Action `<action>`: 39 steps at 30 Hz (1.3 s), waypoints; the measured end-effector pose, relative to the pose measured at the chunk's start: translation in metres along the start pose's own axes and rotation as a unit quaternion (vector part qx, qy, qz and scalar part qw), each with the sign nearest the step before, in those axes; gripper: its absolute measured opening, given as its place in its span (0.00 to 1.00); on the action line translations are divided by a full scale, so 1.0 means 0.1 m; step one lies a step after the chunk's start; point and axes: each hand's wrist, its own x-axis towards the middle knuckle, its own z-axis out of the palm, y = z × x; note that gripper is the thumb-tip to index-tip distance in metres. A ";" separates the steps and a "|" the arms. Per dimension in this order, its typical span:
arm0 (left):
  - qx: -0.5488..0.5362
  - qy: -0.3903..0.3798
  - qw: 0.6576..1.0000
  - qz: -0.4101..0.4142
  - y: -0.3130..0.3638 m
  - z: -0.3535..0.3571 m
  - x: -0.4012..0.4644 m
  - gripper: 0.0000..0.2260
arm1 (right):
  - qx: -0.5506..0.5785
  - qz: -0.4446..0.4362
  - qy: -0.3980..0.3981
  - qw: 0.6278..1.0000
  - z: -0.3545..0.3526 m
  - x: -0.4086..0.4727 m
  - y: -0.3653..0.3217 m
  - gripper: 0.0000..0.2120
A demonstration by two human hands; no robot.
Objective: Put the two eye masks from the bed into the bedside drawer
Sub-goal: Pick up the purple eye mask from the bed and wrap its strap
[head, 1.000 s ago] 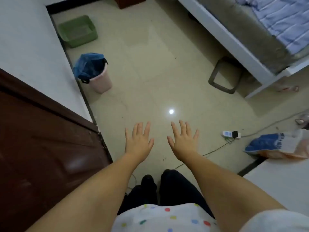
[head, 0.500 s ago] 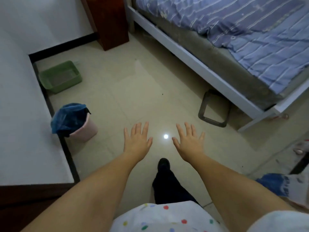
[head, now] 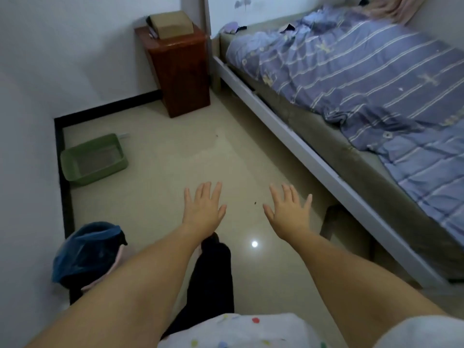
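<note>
Both hands empty, left hand [head: 203, 209] and right hand [head: 288, 212] fingers spread over floor. Masks [head: 232, 28] probably the lilac shapes at bed [head: 351, 79] head, near nightstand [head: 178, 69]. Likely soft, light; pinch the band.

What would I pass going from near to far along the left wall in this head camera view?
Bin with the blue bag → green basin → brown bedside cabinet with a cardboard box on top, standing in the corner beside the head of the bed.
</note>
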 end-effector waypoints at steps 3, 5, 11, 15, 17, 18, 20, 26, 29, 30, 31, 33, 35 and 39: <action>0.000 0.008 1.000 -0.003 -0.26 -0.12 0.91 0.28 | -0.005 0.000 0.008 1.000 -0.24 0.91 -0.17 0.28; 0.005 0.008 1.000 0.017 -0.41 -0.25 1.49 0.28 | 0.001 0.012 0.016 1.000 -0.44 1.48 -0.27 0.28; -0.003 0.005 0.999 0.040 -0.58 -0.62 3.11 0.28 | 0.021 0.049 0.022 0.998 -0.91 2.93 -0.37 0.29; 0.007 0.003 0.996 0.086 -0.51 -0.64 4.12 0.29 | 0.023 0.067 0.020 0.997 -1.01 3.88 -0.22 0.29; 0.009 0.011 0.995 0.096 -0.47 -0.65 4.68 0.29 | 0.014 0.063 0.025 0.998 -1.07 4.42 -0.12 0.28; 0.007 0.012 0.995 0.096 -0.46 -0.66 4.98 0.29 | 0.013 0.062 0.028 0.998 -1.12 4.71 -0.07 0.28; 0.005 0.016 0.996 0.085 -0.44 -0.71 5.58 0.28 | 0.014 0.061 0.035 0.997 -1.28 5.29 0.03 0.28; -0.039 0.017 0.999 0.027 -0.38 -0.93 7.10 0.28 | -0.005 0.038 0.014 0.999 -1.86 6.90 0.32 0.28; -0.034 0.008 0.999 0.029 -0.48 -0.92 7.65 0.28 | -0.004 0.014 -0.003 1.000 -2.04 7.64 0.22 0.28; -0.037 0.001 0.999 0.018 -0.56 -0.91 7.86 0.28 | -0.004 -0.001 -0.012 1.000 -2.08 7.90 0.15 0.28; -0.039 -0.005 0.999 0.002 -0.63 -0.90 8.09 0.28 | -0.006 -0.012 -0.019 1.000 -2.10 8.15 0.09 0.28; -0.035 -0.006 0.999 -0.014 -0.80 -0.88 8.62 0.28 | -0.005 -0.025 -0.019 0.999 -2.12 8.70 -0.01 0.28; -0.034 -0.014 0.999 -0.009 -0.97 -0.90 9.19 0.28 | 0.008 -0.026 -0.021 0.999 -2.12 9.23 -0.08 0.28; -0.025 -0.037 0.999 0.026 -1.29 -1.03 10.35 0.27 | 0.025 0.018 -0.022 0.999 -2.22 10.24 -0.14 0.27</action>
